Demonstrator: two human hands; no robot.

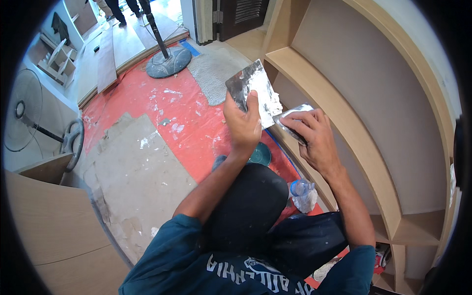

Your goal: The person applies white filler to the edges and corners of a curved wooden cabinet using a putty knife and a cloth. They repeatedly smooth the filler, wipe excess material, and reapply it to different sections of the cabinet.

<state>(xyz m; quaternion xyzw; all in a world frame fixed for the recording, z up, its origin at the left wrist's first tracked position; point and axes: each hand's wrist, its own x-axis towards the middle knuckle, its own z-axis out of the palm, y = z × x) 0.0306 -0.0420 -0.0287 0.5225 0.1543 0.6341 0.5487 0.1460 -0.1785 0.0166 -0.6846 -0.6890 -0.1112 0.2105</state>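
My left hand point(244, 123) is closed on a broad, flat metal scraper point(240, 78), its thumb pressed on the face. Thick white putty point(263, 91) covers much of that scraper, heaped along its right edge. In my right hand point(317, 137) is a second metal scraper point(294, 129), gripped from above with the fingers lying along it. White paste shows on its upper edge. The two scrapers nearly meet at the putty-laden corner; I cannot tell whether they touch. Both are held above my knees, beside the wooden shelf unit.
A curved wooden shelf unit point(339, 105) rises close on my right. Below my hands are a green bowl point(260, 154) and a clear plastic bottle point(301, 187). Red sheeting point(196, 142) and grey board point(140, 172) cover the floor. A fan base point(168, 62) and another fan point(20, 109) stand leftward.
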